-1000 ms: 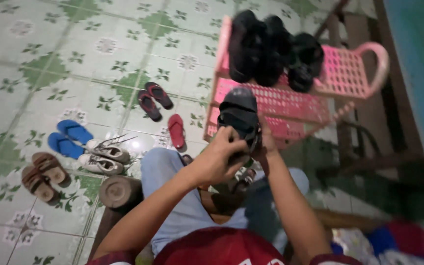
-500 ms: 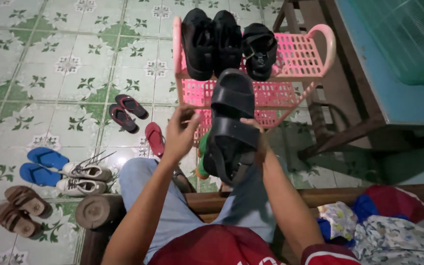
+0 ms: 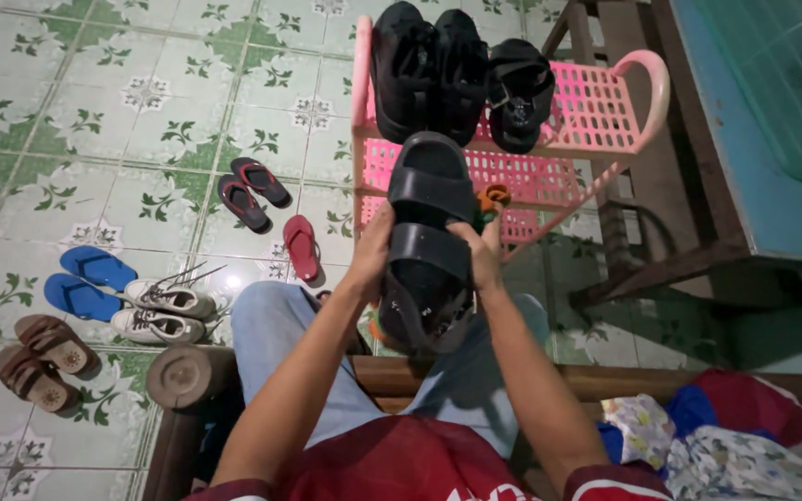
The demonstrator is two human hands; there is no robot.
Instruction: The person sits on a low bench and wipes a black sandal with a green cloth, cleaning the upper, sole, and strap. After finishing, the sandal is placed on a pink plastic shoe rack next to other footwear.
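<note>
I hold a black strapped sandal (image 3: pixel 427 241) up in front of me with both hands, its toe pointing away. My left hand (image 3: pixel 371 252) grips its left side and my right hand (image 3: pixel 481 255) grips its right side. Beyond it stands a pink plastic shoe rack (image 3: pixel 596 102) with black shoes (image 3: pixel 427 70) and a black sandal (image 3: pixel 518 93) on its top shelf. My legs in light blue trousers (image 3: pixel 280 334) are below the sandal. A small orange and green thing (image 3: pixel 492 198) shows behind my right hand.
On the green-patterned tiled floor at left lie dark flip-flops (image 3: pixel 248 192), a red flip-flop (image 3: pixel 303 247), blue flip-flops (image 3: pixel 84 282), white sneakers (image 3: pixel 163 311) and brown sandals (image 3: pixel 41 360). A wooden bench post (image 3: pixel 183 376) is at my left knee. Wooden furniture (image 3: pixel 670 213) stands right; patterned cloth (image 3: pixel 717 445) lies lower right.
My left hand, open and apart from the sandal half a second ago, has closed on its left side. The sandal now sits upright between both hands, and the view shifted slightly.
</note>
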